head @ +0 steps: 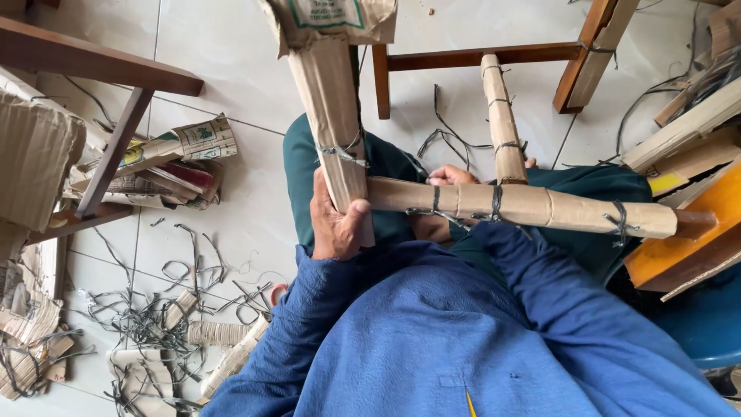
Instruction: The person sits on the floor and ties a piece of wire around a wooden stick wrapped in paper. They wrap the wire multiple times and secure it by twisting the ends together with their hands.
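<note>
Left hand [333,224]: closed around the brown cardboard-wrapped wooden chair frame [525,205], at the joint where its upright leg meets the horizontal rail. Right hand [451,176]: at three o'clock, mostly hidden behind the rail (grip cannot be told). Grey plastic strap offcuts [154,324]: white tiled floor [239,46], eight o'clock.

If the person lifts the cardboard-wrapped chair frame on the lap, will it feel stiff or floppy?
Probably stiff: the chair frame shows wood at its bare end. The left hand grips the cardboard wrap, which may slip slightly. Likely unbalanced, since the legs stick out.
</note>
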